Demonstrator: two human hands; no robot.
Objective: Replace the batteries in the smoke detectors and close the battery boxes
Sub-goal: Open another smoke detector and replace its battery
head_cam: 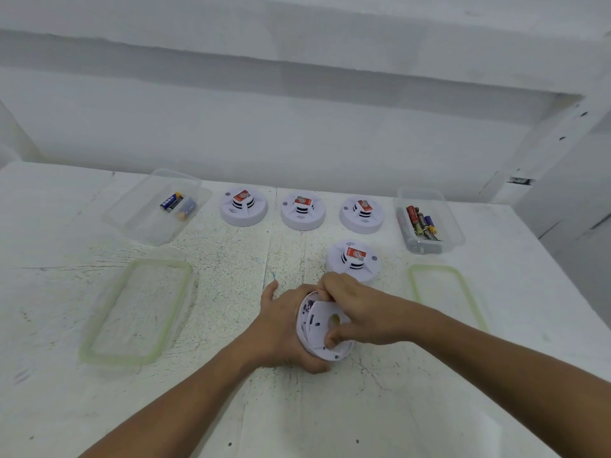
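Above the middle of the desk (231, 408), the left hand (281, 328) curls round the rim of a smoke detector (330, 353) while the right hand (363, 309) pinches its back cover (317, 320), just before another detector (352, 261), with a row of three detectors (303, 211) along the far edge between the left battery box (132, 223) and the right battery box (454, 233).

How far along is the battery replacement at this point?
Possibly done: the lone detector sits apart from the row, nearer the person, though its battery box is hidden. In hand: the left hand grips an upturned detector while the right hand works its back cover. Left: probably the back row of three detectors, standing face up.
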